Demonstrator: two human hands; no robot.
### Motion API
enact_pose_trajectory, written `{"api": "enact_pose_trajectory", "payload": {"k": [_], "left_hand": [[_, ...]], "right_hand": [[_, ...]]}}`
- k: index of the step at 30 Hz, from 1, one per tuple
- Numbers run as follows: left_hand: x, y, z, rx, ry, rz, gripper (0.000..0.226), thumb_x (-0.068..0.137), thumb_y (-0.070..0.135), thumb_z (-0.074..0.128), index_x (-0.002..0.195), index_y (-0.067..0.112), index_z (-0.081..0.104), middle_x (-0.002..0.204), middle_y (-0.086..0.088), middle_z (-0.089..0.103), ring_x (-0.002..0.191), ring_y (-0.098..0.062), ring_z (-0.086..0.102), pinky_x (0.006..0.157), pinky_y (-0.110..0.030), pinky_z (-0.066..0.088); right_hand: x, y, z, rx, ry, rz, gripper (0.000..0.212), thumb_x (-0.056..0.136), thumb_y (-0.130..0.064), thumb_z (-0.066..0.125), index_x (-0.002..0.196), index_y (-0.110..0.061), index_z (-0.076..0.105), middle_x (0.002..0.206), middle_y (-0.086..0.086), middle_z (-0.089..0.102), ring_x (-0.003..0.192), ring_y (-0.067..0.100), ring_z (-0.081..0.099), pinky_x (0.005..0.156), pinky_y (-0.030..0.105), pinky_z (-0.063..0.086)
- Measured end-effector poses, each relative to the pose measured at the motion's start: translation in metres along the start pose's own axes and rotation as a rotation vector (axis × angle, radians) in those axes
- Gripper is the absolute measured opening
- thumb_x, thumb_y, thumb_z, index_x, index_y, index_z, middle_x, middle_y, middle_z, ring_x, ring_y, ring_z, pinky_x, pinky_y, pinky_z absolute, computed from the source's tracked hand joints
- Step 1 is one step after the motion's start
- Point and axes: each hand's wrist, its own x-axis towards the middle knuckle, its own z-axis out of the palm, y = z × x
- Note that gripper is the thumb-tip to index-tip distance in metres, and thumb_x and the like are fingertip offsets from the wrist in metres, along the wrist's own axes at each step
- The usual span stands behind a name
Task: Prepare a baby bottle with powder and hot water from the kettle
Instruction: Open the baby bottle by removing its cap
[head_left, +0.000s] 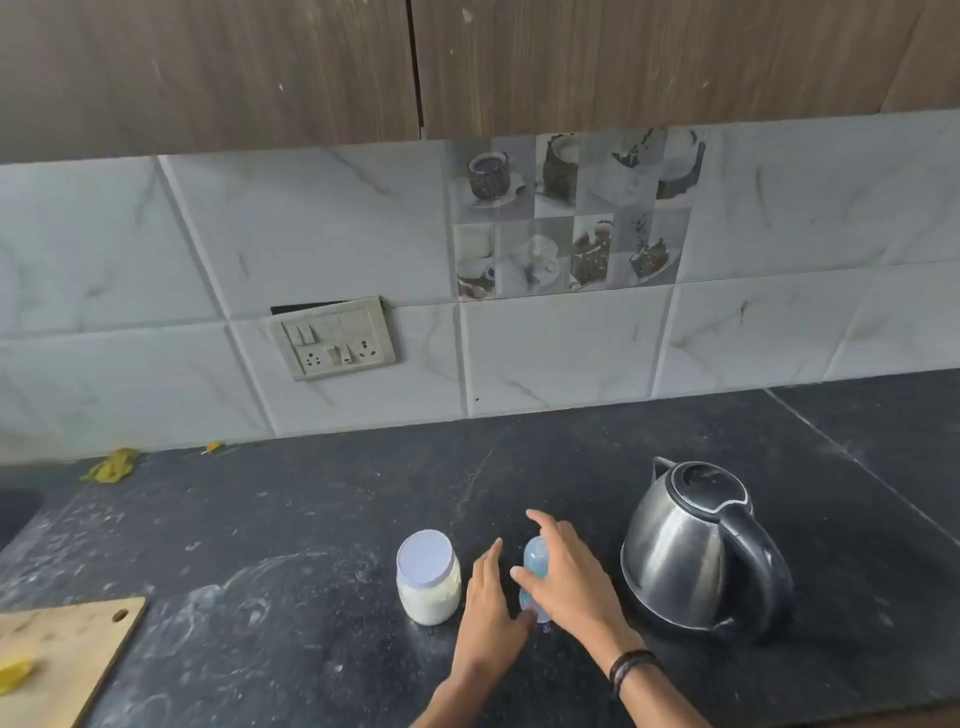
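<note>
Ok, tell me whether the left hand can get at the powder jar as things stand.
Probably yes: the left hand sits just right of the powder jar, fingers straight, with only bare countertop between them.

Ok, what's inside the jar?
White powder shows through the clear wall of the jar, filling most of it. The lid is on, so the powder's top surface and anything buried in it cannot be seen.
</note>
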Motion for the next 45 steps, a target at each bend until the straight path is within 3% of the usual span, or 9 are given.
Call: {"api": "enact_pose_trajectory", "payload": {"k": [7, 12, 17, 21, 25, 41, 45], "left_hand": [[0.011, -0.005, 0.001, -0.068, -0.075, -0.068, 0.094, 0.086, 0.019, 0.075, 0.16, 0.018, 0.018, 0.162, 0.004, 0.028, 0.149, -0.011, 0.028, 0.119, -0.023, 0.026], [0.011, -0.006, 0.01, -0.097, -0.109, -0.057, 0.085, 0.087, 0.028, 0.077, 0.156, 0.027, 0.028, 0.157, 0.013, 0.034, 0.145, -0.009, 0.036, 0.118, -0.026, 0.033], [0.009, -0.007, 0.021, -0.17, -0.069, -0.039, 0.069, 0.086, 0.029, 0.077, 0.139, 0.046, 0.036, 0.145, 0.021, 0.048, 0.132, -0.004, 0.048, 0.107, -0.014, 0.038], [0.012, -0.006, 0.027, -0.206, -0.04, -0.04, 0.068, 0.086, 0.026, 0.076, 0.137, 0.047, 0.038, 0.143, 0.019, 0.052, 0.132, -0.007, 0.05, 0.112, -0.031, 0.044], [0.014, -0.004, 0.03, -0.203, -0.019, -0.047, 0.064, 0.088, 0.023, 0.075, 0.141, 0.041, 0.044, 0.139, 0.019, 0.056, 0.129, -0.008, 0.054, 0.11, -0.035, 0.046], [0.014, -0.019, 0.033, -0.129, 0.012, 0.023, 0.05, 0.09, 0.039, 0.061, 0.134, 0.052, 0.043, 0.134, 0.033, 0.055, 0.125, 0.004, 0.054, 0.103, -0.026, 0.047], [0.015, -0.025, 0.038, -0.11, 0.029, 0.039, 0.051, 0.096, 0.031, 0.061, 0.144, 0.038, 0.045, 0.139, 0.03, 0.054, 0.128, 0.002, 0.053, 0.105, -0.032, 0.047]], "right_hand": [[0.007, 0.005, 0.007, -0.081, 0.003, 0.033, 0.06, 0.094, -0.042, 0.072, 0.147, -0.039, 0.044, 0.135, -0.011, 0.052, 0.126, 0.012, 0.055, 0.096, 0.029, 0.054], [0.009, 0.01, 0.011, -0.11, -0.022, 0.042, 0.056, 0.092, -0.041, 0.076, 0.14, -0.038, 0.048, 0.132, -0.01, 0.056, 0.121, 0.011, 0.059, 0.095, 0.028, 0.057], [0.011, 0.016, 0.013, -0.148, -0.011, 0.019, 0.057, 0.091, -0.039, 0.076, 0.14, -0.039, 0.046, 0.128, -0.01, 0.058, 0.119, 0.012, 0.059, 0.092, 0.029, 0.057], [0.011, 0.019, 0.014, -0.144, -0.011, -0.017, 0.06, 0.091, -0.041, 0.076, 0.141, -0.039, 0.044, 0.13, -0.012, 0.058, 0.121, 0.009, 0.058, 0.092, 0.025, 0.056], [0.009, 0.023, 0.013, -0.126, -0.009, -0.036, 0.059, 0.09, -0.042, 0.077, 0.14, -0.037, 0.046, 0.131, -0.013, 0.06, 0.12, 0.009, 0.057, 0.091, 0.025, 0.056], [0.013, 0.025, 0.01, -0.021, -0.035, -0.039, 0.047, 0.085, -0.029, 0.08, 0.124, -0.032, 0.055, 0.117, -0.014, 0.063, 0.111, 0.012, 0.057, 0.087, 0.023, 0.048], [0.014, 0.026, 0.008, -0.026, -0.04, -0.057, 0.047, 0.086, -0.028, 0.08, 0.126, -0.03, 0.055, 0.119, -0.013, 0.063, 0.112, 0.012, 0.056, 0.087, 0.02, 0.044]]}}
